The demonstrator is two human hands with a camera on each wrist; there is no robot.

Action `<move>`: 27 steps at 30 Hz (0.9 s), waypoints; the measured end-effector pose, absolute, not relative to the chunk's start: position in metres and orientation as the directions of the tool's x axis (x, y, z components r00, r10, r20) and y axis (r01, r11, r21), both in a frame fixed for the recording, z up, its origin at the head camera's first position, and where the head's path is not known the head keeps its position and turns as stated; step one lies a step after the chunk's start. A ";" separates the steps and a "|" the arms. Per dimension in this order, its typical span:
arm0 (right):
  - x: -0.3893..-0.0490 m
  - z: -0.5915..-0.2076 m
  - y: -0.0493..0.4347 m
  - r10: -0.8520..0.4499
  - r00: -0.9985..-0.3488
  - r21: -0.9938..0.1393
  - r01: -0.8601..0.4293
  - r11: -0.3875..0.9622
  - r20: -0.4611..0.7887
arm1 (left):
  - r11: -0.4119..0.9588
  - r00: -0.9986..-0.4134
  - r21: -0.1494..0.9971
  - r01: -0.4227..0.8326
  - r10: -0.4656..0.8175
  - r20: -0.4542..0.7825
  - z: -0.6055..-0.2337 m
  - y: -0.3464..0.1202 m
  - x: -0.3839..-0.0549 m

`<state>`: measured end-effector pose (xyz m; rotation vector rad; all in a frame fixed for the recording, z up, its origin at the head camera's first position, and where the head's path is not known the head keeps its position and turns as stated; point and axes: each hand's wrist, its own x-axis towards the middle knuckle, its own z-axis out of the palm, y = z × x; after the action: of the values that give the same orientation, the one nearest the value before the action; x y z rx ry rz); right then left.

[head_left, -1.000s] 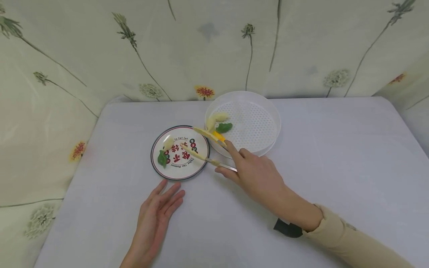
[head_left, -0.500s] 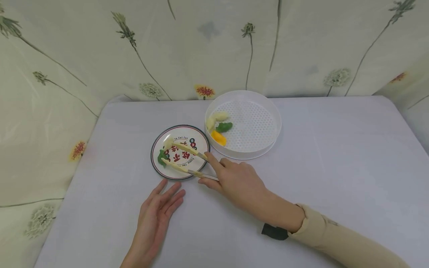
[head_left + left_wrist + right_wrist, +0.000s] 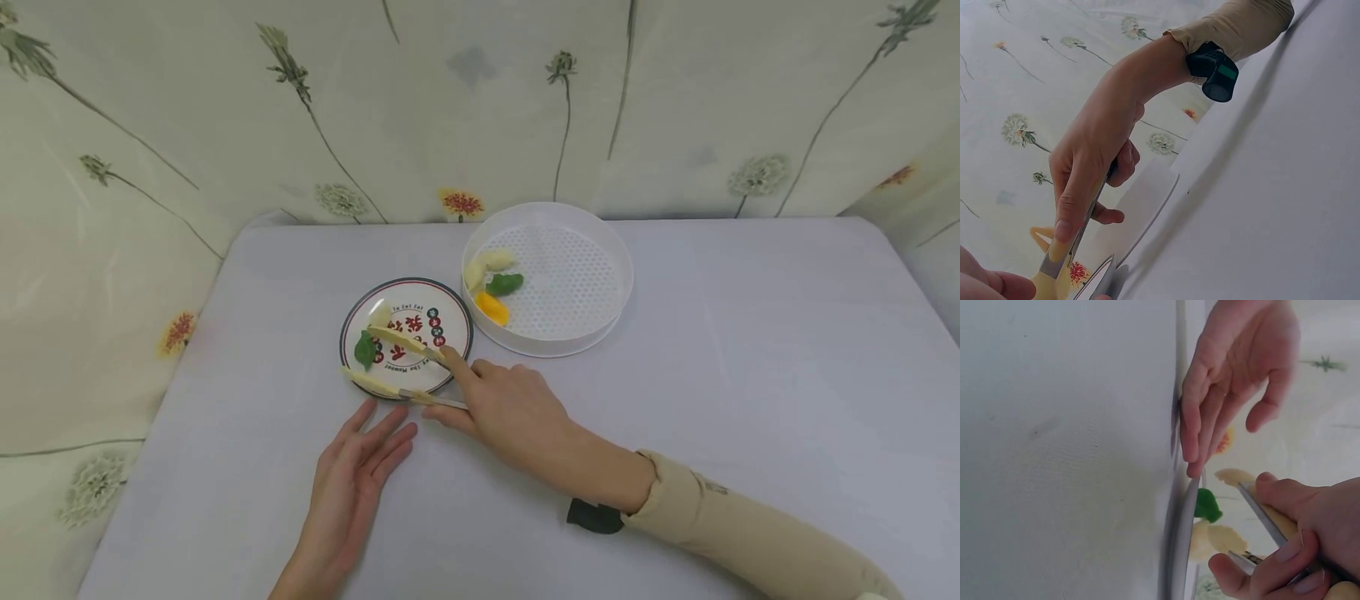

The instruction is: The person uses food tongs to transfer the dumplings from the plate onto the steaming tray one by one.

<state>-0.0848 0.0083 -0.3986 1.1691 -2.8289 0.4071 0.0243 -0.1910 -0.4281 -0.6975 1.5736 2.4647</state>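
Over the printed round plate (image 3: pixel 408 292), a pair of tongs (image 3: pixel 405 393) is spreading its two pale-tipped arms, the green piece (image 3: pixel 365 350) lying between the tips as seen from the head; whether either tip is touching it, I cannot tell. One arm is crossing just beside the cream piece (image 3: pixel 380 314), while the other is reaching over the near rim. The right hand (image 3: pixel 517 408) is gripping the tongs, thumb along one arm and fingers on the other. The left hand (image 3: pixel 348 483) is holding nothing; its fingers are extending toward the plate, their tips meeting the near rim in the right wrist view.

Compared with a second ago, when the tongs were spanning the gap between plate and sieve, the right hand is now sitting farther left, and the yellow piece (image 3: pixel 491 308) is showing uncovered. The left hand is keeping its place, and the plate's two pieces are lying where they were.

Beside the plate, the white sieve (image 3: pixel 570 279) is containing that yellow piece, a second green one and two cream ones, all gathering along its left side. Farther out, a beige sleeve (image 3: pixel 720 508) is covering the right forearm, a dark wrist device (image 3: pixel 595 517) is showing beneath, and a flower-printed backdrop (image 3: pixel 675 100) is hanging behind the white table (image 3: pixel 712 375).
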 end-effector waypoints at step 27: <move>-0.095 -0.413 0.001 -0.689 -0.703 -0.236 -0.709 0.664 0.175 | -0.420 -0.871 0.824 -0.380 -0.138 -0.472 -0.430 -0.192 0.023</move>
<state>-0.0947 0.0010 -0.4126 1.1790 -2.8013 0.4433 0.0226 -0.1916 -0.4303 -0.7280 1.5991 2.4209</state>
